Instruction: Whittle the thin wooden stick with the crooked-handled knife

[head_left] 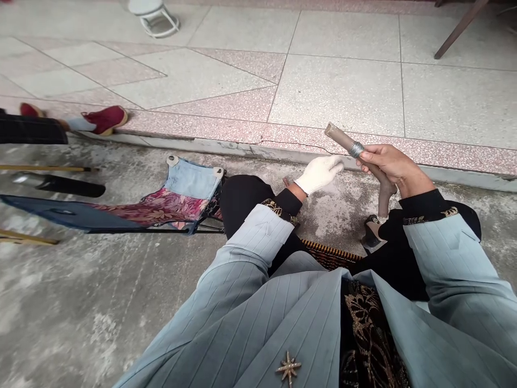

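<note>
My right hand (pixel 388 167) is bare and closed around a brownish-grey wooden stick (pixel 340 136). The stick slants from upper left down to a bent lower end below my palm. A coil of silver wire (pixel 356 150) is wound around it just ahead of my thumb and fingers. My left hand (pixel 321 173) wears a white knitted glove and sits to the left of the stick, apart from it. Its fingers are pressed together, and whatever they may hold is too small to make out.
A raised tiled ledge (pixel 226 126) runs across in front of me. On my left stands a folding chair (pixel 173 207) of blue and floral cloth, with a black bottle (pixel 72 185) beyond. A person's red shoe (pixel 107 119) rests on the ledge; a white stool (pixel 155 19) stands farther back.
</note>
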Demonstrator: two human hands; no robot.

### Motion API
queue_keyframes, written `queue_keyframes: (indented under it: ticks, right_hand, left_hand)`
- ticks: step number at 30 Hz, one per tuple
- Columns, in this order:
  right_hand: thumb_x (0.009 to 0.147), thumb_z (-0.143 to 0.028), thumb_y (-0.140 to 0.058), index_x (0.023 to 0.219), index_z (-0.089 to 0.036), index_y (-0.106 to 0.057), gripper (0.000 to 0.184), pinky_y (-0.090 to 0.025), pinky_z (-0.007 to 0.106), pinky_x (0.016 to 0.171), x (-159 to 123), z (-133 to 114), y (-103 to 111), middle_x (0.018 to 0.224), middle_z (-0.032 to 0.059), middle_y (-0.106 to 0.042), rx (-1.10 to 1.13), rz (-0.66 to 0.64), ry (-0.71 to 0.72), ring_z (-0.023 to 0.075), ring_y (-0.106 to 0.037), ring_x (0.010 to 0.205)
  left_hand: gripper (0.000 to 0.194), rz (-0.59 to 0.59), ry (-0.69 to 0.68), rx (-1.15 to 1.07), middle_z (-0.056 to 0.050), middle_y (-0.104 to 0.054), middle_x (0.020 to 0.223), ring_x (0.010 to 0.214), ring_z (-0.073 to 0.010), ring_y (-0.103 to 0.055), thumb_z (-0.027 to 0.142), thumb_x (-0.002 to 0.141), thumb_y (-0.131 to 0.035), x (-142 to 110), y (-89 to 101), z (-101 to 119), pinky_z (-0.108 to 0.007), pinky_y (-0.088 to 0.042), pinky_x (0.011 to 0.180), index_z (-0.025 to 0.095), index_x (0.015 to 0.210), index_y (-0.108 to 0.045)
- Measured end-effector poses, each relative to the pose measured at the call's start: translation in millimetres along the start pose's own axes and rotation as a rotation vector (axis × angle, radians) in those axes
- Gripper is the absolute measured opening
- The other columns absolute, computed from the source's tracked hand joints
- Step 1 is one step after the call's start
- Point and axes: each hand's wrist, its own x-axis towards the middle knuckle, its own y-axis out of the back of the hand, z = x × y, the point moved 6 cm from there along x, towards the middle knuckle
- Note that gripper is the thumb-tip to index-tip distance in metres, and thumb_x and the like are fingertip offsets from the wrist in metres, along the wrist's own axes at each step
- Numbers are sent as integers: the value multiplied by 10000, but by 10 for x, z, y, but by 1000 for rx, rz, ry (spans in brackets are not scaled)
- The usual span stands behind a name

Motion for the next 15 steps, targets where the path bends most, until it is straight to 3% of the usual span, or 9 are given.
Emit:
queue_keyframes:
  ticks: [4,8,10,12,15]
  right_hand:
    - [750,-417,-756,777,-166,-636,280,-407,247,522,51,66,144,692,30,-602,-193,190,-3,112,-494,557]
    - [838,-369,-636,953,-153,-694,251,-420,300,626,73,63,278,778,75,-651,-720,352,-11,182,-569,662]
    - [865,-357,-594,1083,-156,-700,315,-425,332,689,72,44,298,894,118,-690,-1011,390,-12,244,-611,788]
    - [886,-365,-564,1148,-161,-697,358,-427,355,719,75,77,279,974,151,-703,-1227,344,-53,283,-621,863]
    - [833,-332,-648,996,-186,-763,248,-434,349,685,62,253,210,864,122,-715,-1342,87,-193,254,-628,769]
  left_hand:
    - [232,-159,54,-391,-8,-591,747,623,-98,-549,309,951,-437,-94,-131,-5,-225,-455,605,161,905,-610]
    - [263,-328,138,-688,29,-507,657,480,-55,-447,364,969,-421,-167,-304,-20,-187,-424,491,159,950,-586]
    - [270,-355,114,-633,31,-508,648,478,-57,-448,357,968,-423,-176,-337,-2,-185,-415,486,156,958,-603]
    - [256,-350,34,-448,12,-570,693,544,-72,-510,313,956,-440,-168,-338,36,-198,-436,542,154,975,-639]
    - [257,-277,-140,-38,-32,-688,869,753,-125,-618,267,941,-467,-157,-315,102,-242,-466,696,172,1020,-692]
